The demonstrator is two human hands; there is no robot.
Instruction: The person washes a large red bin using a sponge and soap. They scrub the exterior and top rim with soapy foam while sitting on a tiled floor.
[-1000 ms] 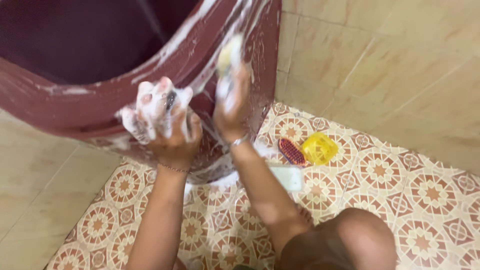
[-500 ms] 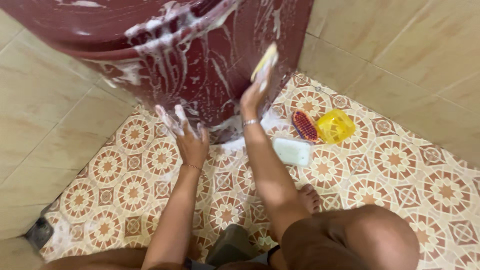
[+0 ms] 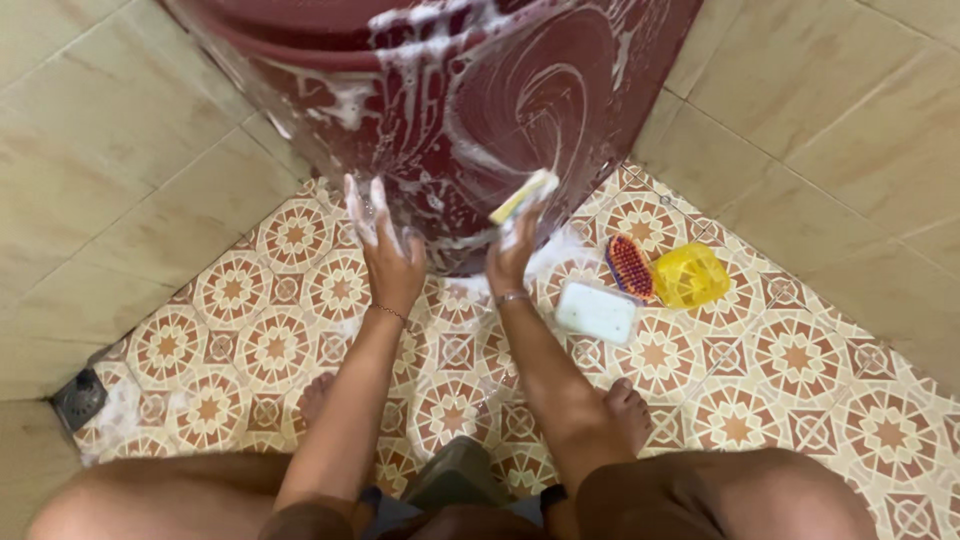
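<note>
Scrubbing | right hand (image 3: 515, 250) grips sponge (image 3: 524, 196) | soapy maroon tub (image 3: 470, 110) | left hand (image 3: 390, 255) flat

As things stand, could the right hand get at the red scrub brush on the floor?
Probably yes. The right hand grips a yellow sponge against the soapy maroon barrel, and the red brush lies on open floor tile just to its right, beside the yellow container. Nothing sits between them, though the hand is occupied.

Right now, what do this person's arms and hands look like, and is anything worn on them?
Both forearms are bare, with no sleeves in view. The left hand is flecked with white soap foam on its fingers, and a thin bracelet circles that wrist. The right hand is foamy too, with a silvery bangle at its wrist. No gloves or rings are visible.
</note>
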